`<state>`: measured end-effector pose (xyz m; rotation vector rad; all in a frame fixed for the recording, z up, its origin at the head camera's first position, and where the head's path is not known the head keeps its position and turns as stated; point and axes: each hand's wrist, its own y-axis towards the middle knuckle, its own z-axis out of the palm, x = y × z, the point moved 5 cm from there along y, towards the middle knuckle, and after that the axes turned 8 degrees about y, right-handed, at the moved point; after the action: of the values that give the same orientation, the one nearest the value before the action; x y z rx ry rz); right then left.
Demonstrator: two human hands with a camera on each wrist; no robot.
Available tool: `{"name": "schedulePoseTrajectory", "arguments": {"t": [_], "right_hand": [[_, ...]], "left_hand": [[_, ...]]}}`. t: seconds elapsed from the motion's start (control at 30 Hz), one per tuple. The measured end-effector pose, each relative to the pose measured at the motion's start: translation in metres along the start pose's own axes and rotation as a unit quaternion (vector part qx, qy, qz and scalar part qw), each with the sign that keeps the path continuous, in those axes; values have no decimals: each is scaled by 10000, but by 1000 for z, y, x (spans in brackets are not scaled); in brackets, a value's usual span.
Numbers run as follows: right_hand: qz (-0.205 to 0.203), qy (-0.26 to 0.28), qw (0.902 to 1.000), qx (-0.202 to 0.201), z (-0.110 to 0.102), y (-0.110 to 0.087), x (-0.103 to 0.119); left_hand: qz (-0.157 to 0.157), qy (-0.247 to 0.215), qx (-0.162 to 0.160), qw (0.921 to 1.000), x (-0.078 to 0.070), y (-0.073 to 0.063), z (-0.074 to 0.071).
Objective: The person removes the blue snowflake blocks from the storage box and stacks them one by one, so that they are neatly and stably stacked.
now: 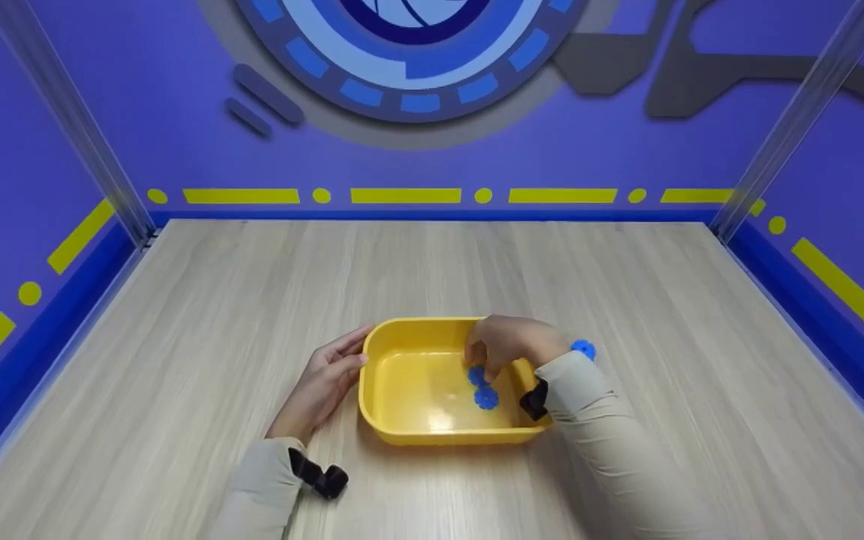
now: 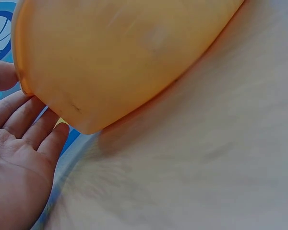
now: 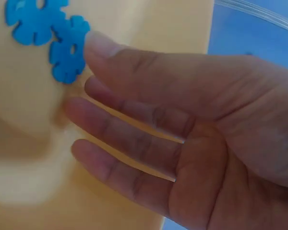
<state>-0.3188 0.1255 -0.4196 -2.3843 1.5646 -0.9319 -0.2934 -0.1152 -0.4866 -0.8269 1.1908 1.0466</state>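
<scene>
Both hands are at a yellow plastic bin [image 1: 439,436] on the table. My left hand [image 1: 325,384] touches its left end from outside, fairly straight fingers against the wall and thumb at the rim; the left wrist view shows the palm of that hand [image 2: 19,158] beside the bin's wall [image 2: 115,62]. Inside the right half, my right hand [image 1: 514,345] pinches two blue snowflake-shaped discs [image 1: 486,397] that look joined. In the right wrist view the thumb meets the edge of the nearer blue disc [image 3: 67,60]; the index finger is hidden and the other fingers extend loosely.
Another blue snowflake disc [image 1: 583,349] shows just beyond the right cuff, partly hidden by the arm. The wood-grain table [image 1: 252,285] is bounded by purple panels [image 1: 139,135] at the back and sides. A black wrist camera [image 1: 329,480] sits on the left cuff.
</scene>
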Motion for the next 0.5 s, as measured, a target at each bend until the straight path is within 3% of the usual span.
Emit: {"name": "schedulePoseTrajectory", "arguments": {"t": [0.17,0.4,0.5], "right_hand": [[59,-134,9999,-15,5,3,4],[-344,-980,9945,-102,11,3,12],[-370,-1019,9940,-142,12,4,11]], "left_hand": [[-34,-52,-10,10000,-1,0,-1],[-35,-53,-3,10000,0,0,-1],[-44,-11,-39,10000,0,0,-1]]}}
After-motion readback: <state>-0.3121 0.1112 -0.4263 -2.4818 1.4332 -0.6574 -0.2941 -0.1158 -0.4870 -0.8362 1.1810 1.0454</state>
